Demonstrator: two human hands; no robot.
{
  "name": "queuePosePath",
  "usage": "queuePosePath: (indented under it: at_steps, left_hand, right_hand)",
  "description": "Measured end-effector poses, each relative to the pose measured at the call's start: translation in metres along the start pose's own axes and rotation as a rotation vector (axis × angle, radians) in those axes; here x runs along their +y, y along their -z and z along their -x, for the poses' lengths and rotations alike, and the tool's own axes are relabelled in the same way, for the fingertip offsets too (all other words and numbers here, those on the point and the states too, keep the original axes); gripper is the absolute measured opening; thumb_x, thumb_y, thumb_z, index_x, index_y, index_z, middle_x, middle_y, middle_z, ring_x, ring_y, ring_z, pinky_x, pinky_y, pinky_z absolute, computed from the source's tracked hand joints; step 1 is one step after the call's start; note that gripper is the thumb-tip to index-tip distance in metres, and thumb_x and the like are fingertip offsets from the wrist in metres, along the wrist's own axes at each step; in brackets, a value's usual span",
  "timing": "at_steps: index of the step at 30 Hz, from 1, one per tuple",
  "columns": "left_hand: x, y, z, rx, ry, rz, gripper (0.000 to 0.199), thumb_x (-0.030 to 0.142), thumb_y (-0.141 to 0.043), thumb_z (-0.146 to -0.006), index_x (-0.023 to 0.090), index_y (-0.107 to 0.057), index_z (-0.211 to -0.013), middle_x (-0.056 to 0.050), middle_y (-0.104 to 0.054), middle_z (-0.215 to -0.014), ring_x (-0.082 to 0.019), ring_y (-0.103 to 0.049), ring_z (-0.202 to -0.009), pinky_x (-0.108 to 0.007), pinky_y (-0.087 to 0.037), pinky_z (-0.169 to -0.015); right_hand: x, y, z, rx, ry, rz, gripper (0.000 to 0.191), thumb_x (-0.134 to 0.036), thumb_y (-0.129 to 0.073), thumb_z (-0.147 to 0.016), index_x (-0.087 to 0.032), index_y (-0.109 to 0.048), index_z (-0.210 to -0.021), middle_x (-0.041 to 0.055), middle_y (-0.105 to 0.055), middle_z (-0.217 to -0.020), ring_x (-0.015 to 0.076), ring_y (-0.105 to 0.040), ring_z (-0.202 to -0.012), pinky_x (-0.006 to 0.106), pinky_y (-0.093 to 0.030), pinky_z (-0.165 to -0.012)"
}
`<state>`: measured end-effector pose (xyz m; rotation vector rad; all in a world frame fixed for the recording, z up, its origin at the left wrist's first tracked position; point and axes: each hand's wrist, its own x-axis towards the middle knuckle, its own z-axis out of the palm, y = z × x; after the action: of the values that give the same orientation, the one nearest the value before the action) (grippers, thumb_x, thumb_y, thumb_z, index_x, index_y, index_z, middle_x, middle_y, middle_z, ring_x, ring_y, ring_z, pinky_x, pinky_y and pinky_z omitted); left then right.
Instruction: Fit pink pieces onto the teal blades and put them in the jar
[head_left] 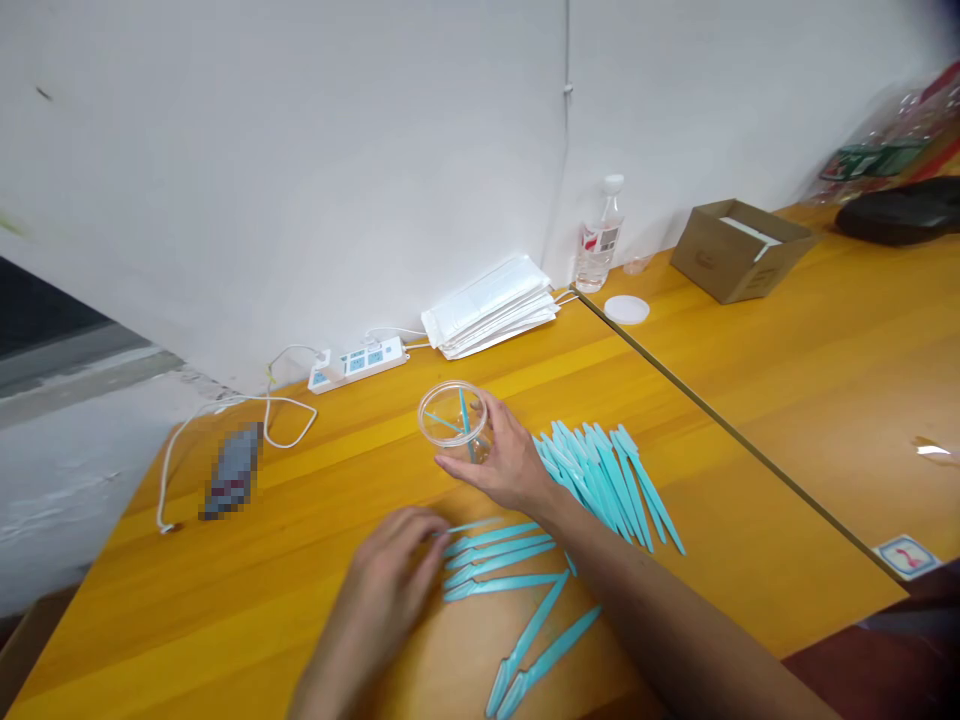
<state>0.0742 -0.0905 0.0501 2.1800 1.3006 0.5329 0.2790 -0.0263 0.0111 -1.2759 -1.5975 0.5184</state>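
Note:
My right hand (506, 455) is wrapped round a clear round plastic cup (452, 412) with a few turquoise sticks inside. Nearer to me, my left hand (401, 560) pinches the end of a thin turquoise stick (474, 525), which is blurred. Several turquoise razor-like sticks (499, 550) lie side by side just right of that hand, and two more (551, 645) are slanted closer to the front. A larger pile of the same sticks (604, 475) lies right of my right hand, partly hidden behind it and the forearm.
Along the wall are a power strip (358, 364) with a white cable, a stack of white packets (491, 308), a water bottle (598, 240), a white lid (627, 310) and an open cardboard box (739, 250). A pixelated object (232, 472) lies at the left.

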Motion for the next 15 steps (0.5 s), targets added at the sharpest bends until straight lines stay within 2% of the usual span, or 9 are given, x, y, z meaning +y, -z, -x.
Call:
queuePosePath:
  at_steps: [1,2,4,6,8,11,13,15]
  left_hand:
    - [0.001,0.014,0.005,0.114,0.045,0.072,0.012,0.029,-0.059,-0.094,0.027,-0.065,-0.104,-0.003,-0.068,-0.093,-0.018,-0.066,-0.083,-0.032,-0.056,-0.076]
    - [0.004,0.027,0.007,0.277,0.081,0.153,0.020,0.030,-0.062,-0.092,0.029,-0.061,-0.112,-0.002,-0.067,-0.090,-0.018,-0.067,-0.079,-0.032,-0.058,-0.072]
    - [0.016,0.047,0.000,0.615,0.096,0.292,0.052,0.031,-0.068,-0.088,0.035,-0.047,-0.134,0.001,-0.064,-0.089,-0.017,-0.067,-0.072,-0.034,-0.060,-0.070]
    - [0.032,0.053,-0.021,0.802,0.050,0.338,0.067,0.031,-0.072,-0.085,0.039,-0.038,-0.142,0.002,-0.063,-0.094,-0.016,-0.067,-0.070,-0.037,-0.061,-0.073]
    - [0.041,0.047,-0.048,0.837,-0.016,0.355,0.059,0.032,-0.070,-0.086,0.035,-0.042,-0.138,0.002,-0.063,-0.095,-0.015,-0.066,-0.072,-0.035,-0.059,-0.073]
    - [0.036,0.030,-0.079,0.738,-0.045,0.297,0.032,0.034,-0.066,-0.089,0.025,-0.057,-0.119,0.000,-0.065,-0.089,-0.014,-0.062,-0.076,-0.028,-0.053,-0.071]
    - [0.026,0.022,-0.086,0.649,-0.011,0.181,0.021,0.036,-0.063,-0.091,0.021,-0.064,-0.105,-0.001,-0.064,-0.087,-0.014,-0.059,-0.075,-0.027,-0.048,-0.070]
    - [0.017,0.017,-0.084,0.602,0.011,0.069,0.021,0.039,-0.060,-0.092,0.020,-0.067,-0.099,-0.002,-0.064,-0.090,-0.013,-0.055,-0.073,-0.026,-0.046,-0.068]
  right_hand:
    - [0.000,0.000,0.000,-0.002,0.004,0.003,0.085,-0.051,-0.077,-0.076,-0.022,-0.036,-0.145,0.0129,-0.057,-0.136,0.0295,-0.055,-0.127,0.047,-0.046,-0.108]
    - [0.001,-0.001,0.001,-0.006,0.012,0.009,0.085,-0.051,-0.077,-0.076,-0.022,-0.036,-0.145,0.0131,-0.057,-0.136,0.0298,-0.054,-0.128,0.047,-0.046,-0.108]
    - [0.001,-0.002,0.002,-0.013,0.026,0.029,0.085,-0.051,-0.077,-0.076,-0.021,-0.037,-0.145,0.0137,-0.057,-0.137,0.0303,-0.054,-0.128,0.047,-0.045,-0.109]
    - [0.001,-0.003,0.003,-0.016,0.029,0.039,0.085,-0.050,-0.077,-0.076,-0.020,-0.037,-0.145,0.0142,-0.057,-0.137,0.0306,-0.054,-0.127,0.047,-0.045,-0.108]
    - [0.000,-0.004,0.004,-0.019,0.028,0.034,0.085,-0.049,-0.077,-0.076,-0.021,-0.037,-0.145,0.0141,-0.056,-0.137,0.0303,-0.054,-0.128,0.047,-0.045,-0.108]
    - [0.000,-0.003,0.003,-0.021,0.033,0.025,0.084,-0.048,-0.077,-0.076,-0.022,-0.036,-0.145,0.0134,-0.056,-0.139,0.0296,-0.054,-0.128,0.047,-0.045,-0.108]
    - [0.000,-0.004,0.003,-0.020,0.038,0.021,0.084,-0.047,-0.077,-0.077,-0.022,-0.036,-0.145,0.0127,-0.056,-0.138,0.0290,-0.054,-0.128,0.047,-0.046,-0.108]
    - [0.001,-0.004,0.003,-0.017,0.044,0.018,0.084,-0.048,-0.077,-0.076,-0.022,-0.036,-0.145,0.0126,-0.057,-0.137,0.0289,-0.055,-0.127,0.047,-0.046,-0.108]
